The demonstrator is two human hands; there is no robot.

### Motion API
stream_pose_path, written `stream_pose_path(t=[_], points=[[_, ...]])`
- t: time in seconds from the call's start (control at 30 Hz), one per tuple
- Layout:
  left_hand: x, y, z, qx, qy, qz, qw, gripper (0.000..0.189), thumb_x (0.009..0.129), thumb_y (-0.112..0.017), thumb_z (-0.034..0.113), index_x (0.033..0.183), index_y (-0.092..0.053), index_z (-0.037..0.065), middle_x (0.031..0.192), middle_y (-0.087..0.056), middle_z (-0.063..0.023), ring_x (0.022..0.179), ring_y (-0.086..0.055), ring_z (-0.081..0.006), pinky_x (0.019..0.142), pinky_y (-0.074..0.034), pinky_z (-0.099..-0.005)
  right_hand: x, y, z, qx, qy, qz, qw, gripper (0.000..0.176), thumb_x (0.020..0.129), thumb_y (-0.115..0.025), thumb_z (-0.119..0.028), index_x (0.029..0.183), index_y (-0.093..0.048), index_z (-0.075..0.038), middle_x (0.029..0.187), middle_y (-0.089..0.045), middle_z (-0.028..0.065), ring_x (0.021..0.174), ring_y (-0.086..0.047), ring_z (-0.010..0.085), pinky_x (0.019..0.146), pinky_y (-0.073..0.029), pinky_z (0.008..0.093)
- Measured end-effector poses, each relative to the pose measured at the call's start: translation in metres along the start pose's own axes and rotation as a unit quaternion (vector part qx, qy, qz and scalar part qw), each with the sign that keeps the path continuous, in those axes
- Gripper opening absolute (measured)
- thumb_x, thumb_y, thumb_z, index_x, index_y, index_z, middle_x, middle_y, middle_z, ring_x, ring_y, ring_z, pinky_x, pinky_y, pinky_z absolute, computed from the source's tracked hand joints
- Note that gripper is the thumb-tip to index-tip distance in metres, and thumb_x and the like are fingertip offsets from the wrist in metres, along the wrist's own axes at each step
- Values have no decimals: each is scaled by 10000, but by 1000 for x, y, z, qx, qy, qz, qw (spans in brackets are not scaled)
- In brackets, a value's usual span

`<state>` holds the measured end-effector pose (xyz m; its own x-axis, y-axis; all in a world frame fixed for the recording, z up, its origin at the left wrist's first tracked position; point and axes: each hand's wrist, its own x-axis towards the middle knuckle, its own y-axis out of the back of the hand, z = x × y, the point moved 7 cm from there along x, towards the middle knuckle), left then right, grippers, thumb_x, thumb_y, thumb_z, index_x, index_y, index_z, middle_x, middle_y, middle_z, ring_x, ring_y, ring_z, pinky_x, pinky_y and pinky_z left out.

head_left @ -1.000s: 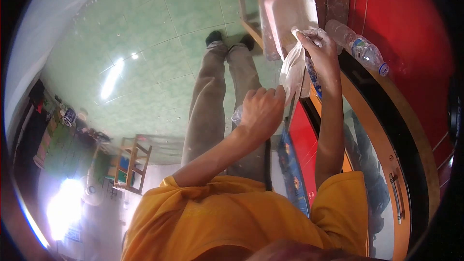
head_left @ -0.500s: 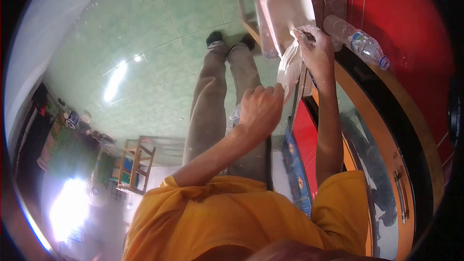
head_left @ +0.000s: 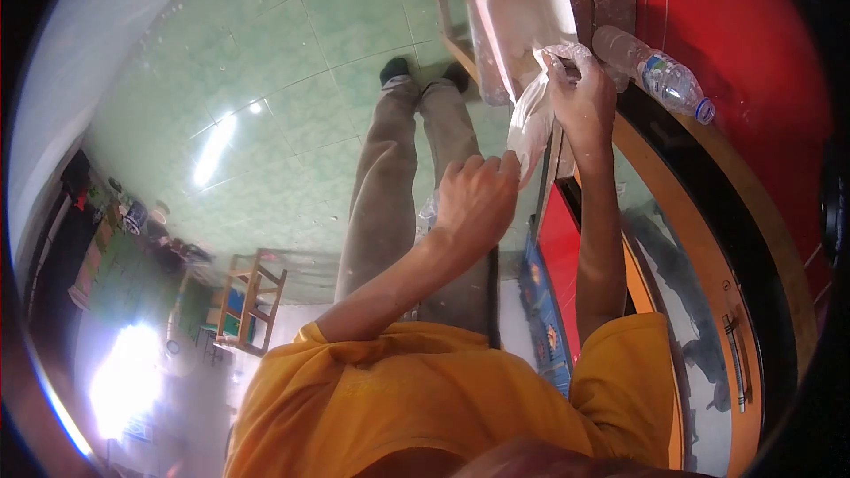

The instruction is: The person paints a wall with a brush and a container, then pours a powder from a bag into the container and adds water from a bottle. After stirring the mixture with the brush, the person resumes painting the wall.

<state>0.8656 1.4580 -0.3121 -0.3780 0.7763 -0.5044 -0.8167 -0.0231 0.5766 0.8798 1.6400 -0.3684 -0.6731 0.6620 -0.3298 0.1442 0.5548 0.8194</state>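
A crumpled white bag or cloth (head_left: 531,119) is stretched between my two hands. My left hand (head_left: 478,199) is closed, back upward, and pinches its lower end. Higher up, my right hand (head_left: 584,97) grips the top edge between thumb and fingers, with white residue on the fingers. The bag's top lies at the near edge of a pale rectangular tray (head_left: 531,9), which has white matter inside. Whether the bag contains anything cannot be made out.
A clear plastic bottle (head_left: 660,75) with a blue cap lies on its side right of my right hand, by a red surface (head_left: 735,35). The tray rests on a wooden bench (head_left: 606,0). A small wooden stool (head_left: 252,301) stands on the green tiled floor (head_left: 292,115).
My right hand has shifted very slightly at the bag's top edge. Otherwise the hands and bag look the same.
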Motion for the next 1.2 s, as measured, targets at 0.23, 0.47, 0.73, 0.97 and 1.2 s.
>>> stream_pose_path(t=[0.23, 0.47, 0.73, 0.97, 1.2], points=[[-1, -1, 0, -1, -1, 2, 1000, 84, 784, -590, 80, 857, -549, 79, 753, -641, -77, 764, -635, -264, 683, -465, -408, 1, -5, 7, 151, 12, -32, 988, 252, 877, -697, -198, 1058, -704, -23, 938, -720, 166, 843, -710, 259, 734, -534, 335], [-1, -1, 0, 9, -7, 8, 1000, 75, 788, -592, 87, 849, -548, 82, 749, -641, -72, 753, -633, -260, 677, -461, -404, -9, -6, 4, 320, -108, -100, 936, 242, 870, -725, -146, 1022, -707, 41, 918, -717, 76, 843, -636, 85, 721, -519, 246], [-1, -1, 2, 4, -10, 15, 1000, 68, 792, -588, 83, 848, -550, 79, 755, -643, -78, 755, -634, -262, 685, -465, -406, -11, -6, 5, 277, -83, -72, 955, 240, 874, -731, -141, 1006, -695, 56, 901, -683, 51, 830, -602, 87, 763, -478, 238], [2, -1, 1, 9, -6, 1, 1000, 67, 792, -586, 79, 849, -551, 77, 765, -647, -84, 767, -640, -268, 697, -470, -411, -11, -10, 12, 268, -88, -48, 958, 215, 869, -738, -143, 976, -702, 39, 894, -681, 42, 822, -596, 89, 758, -476, 247], [3, 0, 1, 3, -5, 13, 1000, 77, 784, -593, 86, 849, -552, 79, 755, -641, -81, 758, -637, -270, 688, -468, -414, -9, -15, 15, 305, -83, -22, 949, 213, 861, -747, -150, 963, -687, 27, 900, -687, 59, 826, -605, 94, 740, -485, 249]])
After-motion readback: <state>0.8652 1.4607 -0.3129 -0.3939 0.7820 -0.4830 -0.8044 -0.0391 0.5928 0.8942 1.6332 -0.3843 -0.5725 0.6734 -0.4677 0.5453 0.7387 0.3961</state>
